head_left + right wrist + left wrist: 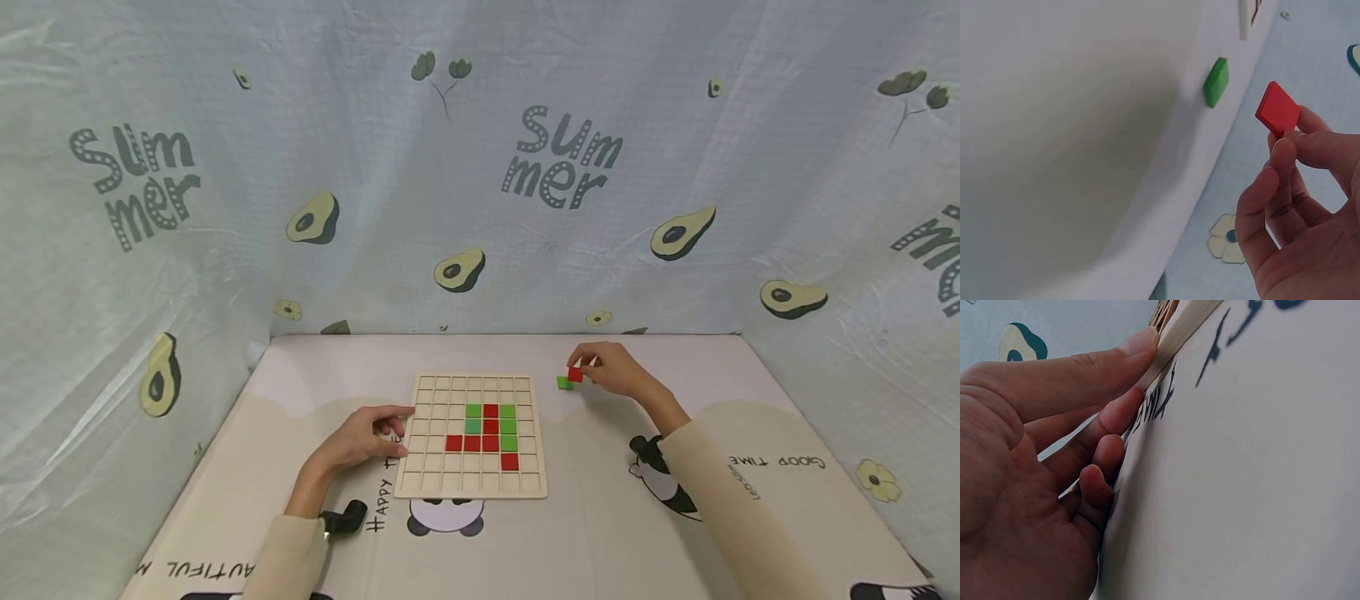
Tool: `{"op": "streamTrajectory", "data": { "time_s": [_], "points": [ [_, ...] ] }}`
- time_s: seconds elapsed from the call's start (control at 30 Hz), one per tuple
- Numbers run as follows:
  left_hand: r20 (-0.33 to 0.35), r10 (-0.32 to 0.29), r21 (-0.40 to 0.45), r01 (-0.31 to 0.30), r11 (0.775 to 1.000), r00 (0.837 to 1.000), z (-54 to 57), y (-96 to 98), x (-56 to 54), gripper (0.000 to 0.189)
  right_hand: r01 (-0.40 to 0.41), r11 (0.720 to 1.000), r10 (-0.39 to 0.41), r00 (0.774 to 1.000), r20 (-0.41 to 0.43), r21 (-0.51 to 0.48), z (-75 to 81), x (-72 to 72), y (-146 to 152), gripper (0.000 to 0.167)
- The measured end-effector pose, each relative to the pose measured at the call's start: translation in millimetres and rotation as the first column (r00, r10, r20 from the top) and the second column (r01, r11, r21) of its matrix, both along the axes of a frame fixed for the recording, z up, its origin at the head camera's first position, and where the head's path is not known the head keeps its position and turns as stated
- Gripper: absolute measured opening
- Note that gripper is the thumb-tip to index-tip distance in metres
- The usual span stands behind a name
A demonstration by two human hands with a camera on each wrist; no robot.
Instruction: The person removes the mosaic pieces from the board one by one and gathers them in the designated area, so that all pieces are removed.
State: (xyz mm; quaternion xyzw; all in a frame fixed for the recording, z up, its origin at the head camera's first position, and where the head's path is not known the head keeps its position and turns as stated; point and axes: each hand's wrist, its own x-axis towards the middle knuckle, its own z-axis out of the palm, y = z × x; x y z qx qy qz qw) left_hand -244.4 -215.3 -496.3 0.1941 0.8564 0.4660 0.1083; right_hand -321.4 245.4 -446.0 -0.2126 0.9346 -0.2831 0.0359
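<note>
A square wooden grid board lies on the table with several red and green square tiles in its cells. My left hand is at the board's left side. Its thumb and index fingertips touch the edge, spaced apart along it, as the board's rim shows in the left wrist view. My right hand pinches a red square tile between thumb and fingers, raised above the table right of the board. Just beside and below that tile, a green tile lies on the table.
A small sliver of green shows by the right hand, mostly hidden. The light table cover carries printed pandas and lettering. Behind the table hangs a pale curtain with avocado prints, and it also closes in both sides.
</note>
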Motion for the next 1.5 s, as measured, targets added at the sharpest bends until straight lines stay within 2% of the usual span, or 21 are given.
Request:
{"op": "streamTrajectory", "data": {
  "time_s": [0.57, 0.97, 1.5],
  "points": [
    [0.002, -0.004, 0.008, 0.004, 1.000, 1.000, -0.7, 0.0, -0.2, 0.070, 0.125, 0.992, -0.122, 0.986, 0.110, -0.019, -19.7, -6.8, 25.3, 0.025],
    [0.001, -0.005, 0.011, 0.005, 1.000, 1.000, -1.4, 0.3, -0.5, 0.070, 0.129, 0.991, -0.127, 0.986, 0.105, -0.016, -30.0, -11.6, 27.4, 0.026],
    [0.004, 0.005, 0.009, -0.005, 1.000, 1.000, -1.0, 0.4, -0.9, 0.070, 0.131, 0.991, -0.129, 0.984, 0.120, -0.010, -29.6, -11.2, 23.4, 0.024]
  ]
}}
